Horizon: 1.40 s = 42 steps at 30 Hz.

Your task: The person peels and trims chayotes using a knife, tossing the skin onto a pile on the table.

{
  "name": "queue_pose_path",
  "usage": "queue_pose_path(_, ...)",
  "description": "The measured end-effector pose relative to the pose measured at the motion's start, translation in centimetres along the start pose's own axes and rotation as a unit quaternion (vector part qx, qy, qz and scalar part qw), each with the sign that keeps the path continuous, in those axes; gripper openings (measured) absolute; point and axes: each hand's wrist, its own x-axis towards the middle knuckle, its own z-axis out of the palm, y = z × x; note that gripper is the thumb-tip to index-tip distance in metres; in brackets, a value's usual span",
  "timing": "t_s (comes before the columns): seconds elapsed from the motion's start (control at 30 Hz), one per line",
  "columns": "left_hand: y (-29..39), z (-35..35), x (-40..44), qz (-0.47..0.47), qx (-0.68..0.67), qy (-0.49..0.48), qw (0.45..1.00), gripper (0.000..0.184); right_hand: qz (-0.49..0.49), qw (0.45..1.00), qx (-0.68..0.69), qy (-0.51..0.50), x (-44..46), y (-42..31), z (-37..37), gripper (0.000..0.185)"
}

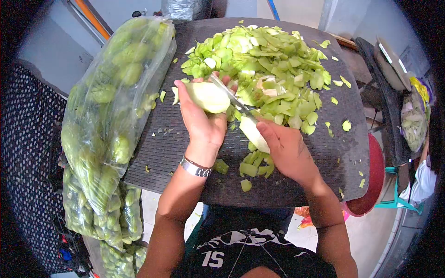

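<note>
A peeled, pale green chayote (207, 96) rests in my left hand (200, 118), with the fingers curled round its far side. My right hand (288, 149) is closed on a knife (237, 103), whose blade slants across the chayote's right edge. Against the right thumb and fingers is a pale cut piece of chayote (253, 134); I cannot tell whether that hand grips it too. Beyond both hands rises a large heap of green peelings (273, 60). A smaller group of peelings (256, 163) lies near my right wrist.
Along the left side, a clear plastic bag of green chayotes (116, 92) leans on the dark woven-textured table (162, 157). More filled bags (99, 217) sit below it. A red tub (371, 180) stands at the table's right edge, with a teal stool (394, 190) beside it.
</note>
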Motion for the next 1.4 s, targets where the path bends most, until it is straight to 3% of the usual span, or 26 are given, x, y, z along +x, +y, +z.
queue_pose_path(0.13, -0.3, -1.5, 1.3, 0.007, 0.06, 0.003, 0.998, 0.02, 0.079, 0.996, 0.012, -0.031, 0.3, -0.2, -1.1, 0.041)
queue_pose_path(0.33, -0.5, -0.8, 0.6, -0.062, 0.08, -0.04, 0.994, 0.019, 0.202, 0.977, 0.074, -0.008, 1.5, 0.9, -2.7, 0.036)
queue_pose_path(0.47, -0.7, -1.1, 0.8, -0.102, 0.099, -0.042, 0.989, 0.014, 0.047, 0.996, 0.032, 0.073, 2.2, 4.6, -2.5, 0.033)
queue_pose_path(0.53, -0.3, -0.8, 0.9, -0.117, 0.061, -0.018, 0.991, 0.018, 0.059, 0.994, 0.052, 0.073, 2.3, 4.7, -2.6, 0.031)
queue_pose_path(0.57, -0.1, -0.3, 1.2, -0.098, 0.029, 0.048, 0.994, 0.02, 0.074, 0.993, 0.064, 0.071, 2.3, 4.6, -2.7, 0.03)
queue_pose_path(0.63, 1.0, -1.3, 3.2, -0.037, 0.047, 0.026, 0.998, 0.016, 0.136, 0.984, 0.098, 0.054, 2.4, 3.6, -3.2, 0.029)
queue_pose_path(0.67, 0.9, -1.3, 4.2, 0.016, 0.079, 0.074, 0.994, 0.02, 0.14, 0.981, 0.124, 0.043, 2.7, 3.9, -3.3, 0.029)
queue_pose_path(0.77, -1.6, 1.2, 4.8, 0.02, 0.12, 0.001, 0.993, 0.02, 0.145, 0.97, 0.192, 0.011, 3.3, 5.2, -3.1, 0.03)
queue_pose_path(0.83, -5.4, 3.8, 3.6, -0.105, 0.158, -0.108, 0.976, 0.021, 0.14, 0.964, 0.225, -0.004, 3.3, 5.5, -3.1, 0.03)
queue_pose_path(0.87, -8.1, 4.5, 2.4, -0.054, 0.224, -0.246, 0.942, 0.024, 0.095, 0.973, 0.209, 0.025, 3.2, 5.6, -2.9, 0.028)
queue_pose_path(0.93, -11.9, 7.3, -0.2, -0.181, 0.223, -0.38, 0.879, 0.031, 0.006, 0.981, 0.176, 0.085, 3.1, 6.7, -1.9, 0.024)
queue_pose_path(0.97, -12.6, 10.0, -1.8, -0.355, 0.154, -0.37, 0.845, 0.036, -0.017, 0.982, 0.162, 0.094, 3.3, 7.5, -1.8, 0.024)
queue_pose_path(1.07, -14.6, 12.9, -5.2, -0.464, 0.086, -0.428, 0.771, 0.042, -0.023, 0.986, 0.156, 0.057, 3.5, 8.4, -2.1, 0.025)
queue_pose_path(1.17, -13.9, 13.8, -5.9, -0.364, 0.125, -0.441, 0.811, 0.044, 0.003, 0.986, 0.166, -0.016, 4.1, 8.8, -2.9, 0.026)
queue_pose_path(1.2, -14.1, 13.6, -4.6, -0.359, 0.097, -0.489, 0.789, 0.043, 0.009, 0.985, 0.168, -0.038, 4.2, 8.8, -3.1, 0.027)
queue_pose_path(1.3, -10.3, 12.6, -2.8, -0.288, 0.185, -0.478, 0.809, 0.039, 0.03, 0.981, 0.171, -0.085, 4.3, 8.4, -3.2, 0.028)
queue_pose_path(1.4, -6.6, 10.0, -0.5, -0.207, 0.349, -0.418, 0.813, 0.037, 0.139, 0.968, 0.208, -0.022, 3.6, 6.0, -2.8, 0.027)
